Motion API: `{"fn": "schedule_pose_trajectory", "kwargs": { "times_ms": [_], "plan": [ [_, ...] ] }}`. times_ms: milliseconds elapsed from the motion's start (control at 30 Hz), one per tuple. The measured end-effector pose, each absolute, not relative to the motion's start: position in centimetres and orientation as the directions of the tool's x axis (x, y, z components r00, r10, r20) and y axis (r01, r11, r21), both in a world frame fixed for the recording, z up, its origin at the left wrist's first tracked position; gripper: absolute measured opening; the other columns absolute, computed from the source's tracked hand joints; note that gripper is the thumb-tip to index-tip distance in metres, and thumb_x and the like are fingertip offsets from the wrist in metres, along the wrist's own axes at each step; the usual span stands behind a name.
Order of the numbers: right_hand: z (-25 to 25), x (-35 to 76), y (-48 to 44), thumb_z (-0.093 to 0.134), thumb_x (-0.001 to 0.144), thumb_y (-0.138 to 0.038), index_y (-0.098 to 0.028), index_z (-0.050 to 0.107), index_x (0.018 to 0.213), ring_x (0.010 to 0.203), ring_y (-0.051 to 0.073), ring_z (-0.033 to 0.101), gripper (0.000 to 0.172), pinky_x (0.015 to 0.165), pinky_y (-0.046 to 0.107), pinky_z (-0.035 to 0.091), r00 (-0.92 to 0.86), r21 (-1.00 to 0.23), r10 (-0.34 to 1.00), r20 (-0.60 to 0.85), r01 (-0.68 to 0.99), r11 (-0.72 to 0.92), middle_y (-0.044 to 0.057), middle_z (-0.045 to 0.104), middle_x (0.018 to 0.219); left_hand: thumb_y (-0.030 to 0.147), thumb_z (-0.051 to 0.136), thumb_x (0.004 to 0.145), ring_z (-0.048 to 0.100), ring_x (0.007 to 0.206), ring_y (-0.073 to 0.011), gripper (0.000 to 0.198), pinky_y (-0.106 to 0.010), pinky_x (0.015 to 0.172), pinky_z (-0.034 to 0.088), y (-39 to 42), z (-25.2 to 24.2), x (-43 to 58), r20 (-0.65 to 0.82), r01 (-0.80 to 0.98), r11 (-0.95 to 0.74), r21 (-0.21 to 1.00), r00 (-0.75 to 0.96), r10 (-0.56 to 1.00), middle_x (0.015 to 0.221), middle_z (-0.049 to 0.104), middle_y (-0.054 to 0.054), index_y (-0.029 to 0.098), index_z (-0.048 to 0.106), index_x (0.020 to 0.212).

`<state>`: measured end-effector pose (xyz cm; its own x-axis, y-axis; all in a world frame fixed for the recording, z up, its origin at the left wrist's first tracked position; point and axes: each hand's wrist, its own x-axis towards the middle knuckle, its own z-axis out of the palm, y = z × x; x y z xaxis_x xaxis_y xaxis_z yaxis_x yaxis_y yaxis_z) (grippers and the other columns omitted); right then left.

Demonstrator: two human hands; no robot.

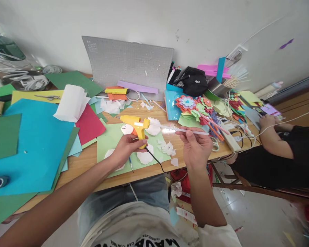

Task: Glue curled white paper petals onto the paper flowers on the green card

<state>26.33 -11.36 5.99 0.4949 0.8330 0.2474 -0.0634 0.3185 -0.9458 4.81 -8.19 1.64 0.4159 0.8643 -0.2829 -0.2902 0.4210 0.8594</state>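
My left hand [126, 149] is closed around the handle of a yellow glue gun [135, 122], whose nozzle points left. Between the fingers of my right hand [196, 147] is a long, translucent glue stick [179, 130]. Its left end reaches to the back of the gun; I cannot tell how far it goes in. Beneath the gun lies a light green sheet [104, 137] with white paper petal shapes [145, 155] on it. A thin blue-handled tool [131, 164] rests there too. The gun's black cord [156, 159] runs down over the table edge.
Large blue paper [41, 137] and green sheets cover the left side, with a white paper roll [71, 103] on them. A grey cutting mat [128, 63] leans on the wall. Paper flowers [186, 103] and a power strip [229, 135] lie rightward. A person in black [275, 151] sits at right.
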Motion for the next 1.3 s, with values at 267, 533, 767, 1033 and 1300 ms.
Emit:
{"fn": "schedule_pose_trajectory", "kwargs": {
  "times_ms": [267,533,767,1033,1300],
  "plan": [
    [5.3,25.6,-10.9,0.080,0.072,-0.035,-0.016,0.064,0.075,0.054,0.015,0.067,0.025,0.052,0.027,0.057,0.594,-0.936,0.750,0.291,0.014,0.352,-0.001,0.069,0.066,0.038,0.083,0.068,0.064,0.089,-0.0184,0.034,-0.032,0.078,0.059,-8.0,1.3,4.9,-0.285,-0.267,0.409,0.873,0.402,0.870,0.095,0.070,-0.007,0.013,0.074,0.090],
    [4.2,25.2,-10.9,0.079,0.073,-0.042,-0.021,0.064,0.085,0.057,0.011,0.061,0.029,0.055,0.024,0.051,0.545,-0.933,0.815,0.195,-0.153,0.326,-0.003,0.067,0.067,0.039,0.083,0.068,0.065,0.088,-0.0185,0.036,-0.031,0.076,0.059,-8.1,1.4,5.1,-0.291,-0.266,0.419,0.868,0.411,0.864,0.096,0.070,-0.007,0.014,0.075,0.093],
    [2.3,21.2,-11.7,0.082,0.068,-0.035,-0.024,0.073,0.103,0.074,0.012,0.058,0.038,0.064,0.025,0.049,0.147,-0.997,0.987,0.070,0.026,0.067,0.000,0.063,0.084,0.043,0.084,0.064,0.067,0.084,-0.0212,0.044,-0.034,0.075,0.058,-8.6,2.1,5.6,-0.233,-0.234,0.366,0.901,0.450,0.862,0.093,0.073,-0.008,0.014,0.075,0.096],
    [2.2,20.3,-12.0,0.078,0.073,-0.035,-0.021,0.075,0.088,0.066,0.010,0.049,0.021,0.060,0.024,0.042,0.201,-0.988,0.976,0.080,0.143,0.052,-0.002,0.056,0.074,0.044,0.076,0.073,0.067,0.080,-0.0211,0.037,-0.032,0.072,0.058,-8.8,1.8,5.7,-0.151,-0.122,0.250,0.960,0.526,0.837,0.090,0.073,-0.005,0.017,0.074,0.098],
    [3.0,23.5,-12.0,0.081,0.069,-0.038,-0.019,0.070,0.086,0.066,0.012,0.060,0.028,0.063,0.025,0.051,0.413,-0.994,0.904,0.112,0.058,0.097,-0.002,0.062,0.075,0.043,0.074,0.077,0.061,0.101,-0.0226,0.036,-0.035,0.080,0.059,-9.1,1.6,5.9,-0.095,-0.111,0.179,0.978,0.526,0.845,0.108,0.065,-0.008,0.019,0.072,0.104]
  ]
}}
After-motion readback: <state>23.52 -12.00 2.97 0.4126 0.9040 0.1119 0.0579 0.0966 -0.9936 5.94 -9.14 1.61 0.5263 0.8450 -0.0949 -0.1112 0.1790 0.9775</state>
